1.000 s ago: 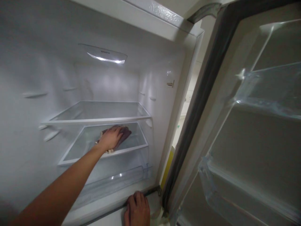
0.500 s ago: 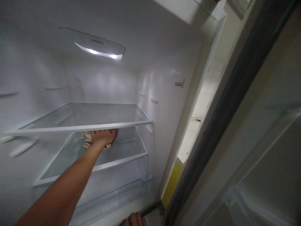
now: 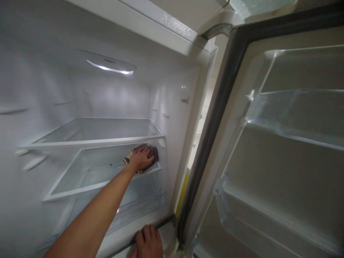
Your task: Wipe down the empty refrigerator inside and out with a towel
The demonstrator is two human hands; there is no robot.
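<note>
Wiping the lower glass shelf appears in hand: in the head view, the left hand, fingers slightly spread, holds the bunched cloth near the shelf's front right corner. The next stroke calls for even downward pressure; the right hand, fingers close together, grip unclear, rests at the refrigerator's front edge.

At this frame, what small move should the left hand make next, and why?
Probably slide the cloth leftward along the lower glass shelf. The left hand lies over the cloth near the shelf's right end, while bare glass shows to the left, with a small dark speck on or beneath the pane.
</note>
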